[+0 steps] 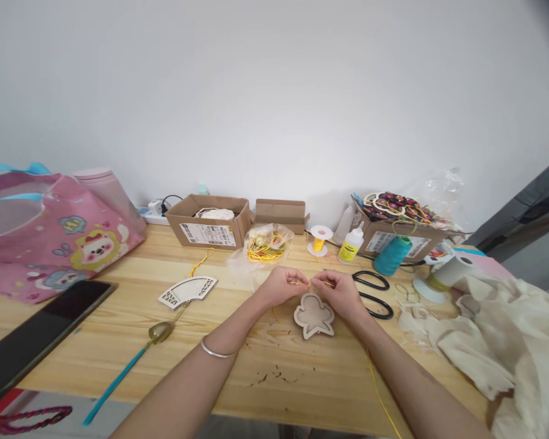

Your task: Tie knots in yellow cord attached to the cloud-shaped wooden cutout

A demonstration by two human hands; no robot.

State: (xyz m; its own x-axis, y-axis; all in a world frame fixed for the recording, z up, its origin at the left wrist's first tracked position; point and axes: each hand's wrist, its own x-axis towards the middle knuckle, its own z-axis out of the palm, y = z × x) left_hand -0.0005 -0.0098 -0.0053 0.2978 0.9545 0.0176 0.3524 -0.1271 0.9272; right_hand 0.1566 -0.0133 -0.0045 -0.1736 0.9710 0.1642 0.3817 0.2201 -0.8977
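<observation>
My left hand [281, 286] pinches a thin yellow cord [297, 282] in the middle of the table. Close beside it, my right hand [337, 294] pinches the same cord, and the fingertips of both hands nearly meet. Just below them lies a wooden flower-shaped piece [315, 317] with a recessed centre, its top under the cord. A loose end of yellow cord runs down past my right forearm. Black-handled scissors [370, 280] lie right of my right hand, their blades hidden. To the left, a fan-shaped wooden pendant [188, 291] carries a gold bead and a teal tassel [114, 384].
Behind my hands are a plastic bag of yellow cords [268, 247], a yellow cord spool [319, 242], a glue bottle [351, 245], and teal thread [392, 255]. Cardboard boxes [210, 235] line the wall. A phone [41, 341] and pink bag [55, 244] sit left; beige cloth [498, 329] lies right.
</observation>
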